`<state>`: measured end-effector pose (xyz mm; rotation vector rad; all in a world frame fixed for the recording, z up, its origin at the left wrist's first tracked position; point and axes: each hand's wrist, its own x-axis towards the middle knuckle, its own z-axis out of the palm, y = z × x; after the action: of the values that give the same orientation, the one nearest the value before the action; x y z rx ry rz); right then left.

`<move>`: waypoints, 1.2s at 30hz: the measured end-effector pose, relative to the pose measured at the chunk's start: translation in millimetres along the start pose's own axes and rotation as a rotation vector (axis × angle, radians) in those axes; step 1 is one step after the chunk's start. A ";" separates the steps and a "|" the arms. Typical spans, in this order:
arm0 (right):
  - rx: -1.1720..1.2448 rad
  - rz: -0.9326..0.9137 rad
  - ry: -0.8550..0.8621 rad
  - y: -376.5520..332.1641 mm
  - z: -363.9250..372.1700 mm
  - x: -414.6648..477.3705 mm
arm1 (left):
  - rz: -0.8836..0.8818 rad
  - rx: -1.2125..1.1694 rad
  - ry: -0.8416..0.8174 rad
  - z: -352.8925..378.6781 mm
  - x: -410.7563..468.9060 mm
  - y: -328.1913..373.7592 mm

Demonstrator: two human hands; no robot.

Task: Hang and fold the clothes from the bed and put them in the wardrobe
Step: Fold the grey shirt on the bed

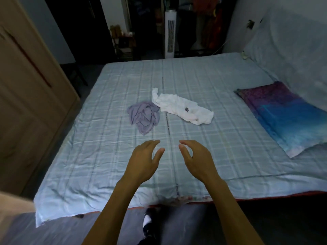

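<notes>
The bed [106, 156] fills the view, spread with a pale checked sheet, and both arms reach out over its near edge. The left hand [141, 161] and right hand [196, 160] hover side by side above bare sheet, palms down, fingers [154, 143] spread and loosely curled, holding nothing.

The clothes lie straight beyond the fingertips, toward the middle of the bed. The white garment [184, 108] is the larger: a crumpled strip whose long axis runs on a slant, from a twisted end far ahead of the left fingers to a bulkier end ahead and to the right of the right fingers. The lilac garment [144, 116] is a smaller bunched heap, ahead of the left fingers and nearer to them, its lower tip pointing back toward that hand. The two pieces touch or nearly touch where the lilac heap's far right corner meets the white strip.

By my judgement the left hand is best placed for the lilac piece, the right for the white one. Nothing lies between fingers and cloth. A purple-and-blue pillow [286, 117] sits well off to the right, and a wooden wardrobe door [30, 96] stands to the left beside the bed.
</notes>
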<state>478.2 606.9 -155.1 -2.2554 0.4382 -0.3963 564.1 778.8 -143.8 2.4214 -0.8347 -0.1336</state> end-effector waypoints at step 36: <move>-0.125 0.356 -0.519 157.7 222.1 417.8 | -0.468 -0.047 -0.484 216.5 437.9 -298.1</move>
<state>913.6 471.4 -357.2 -2.2300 0.5806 0.4020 1016.4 606.1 -448.9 2.5306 -0.4275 -0.9338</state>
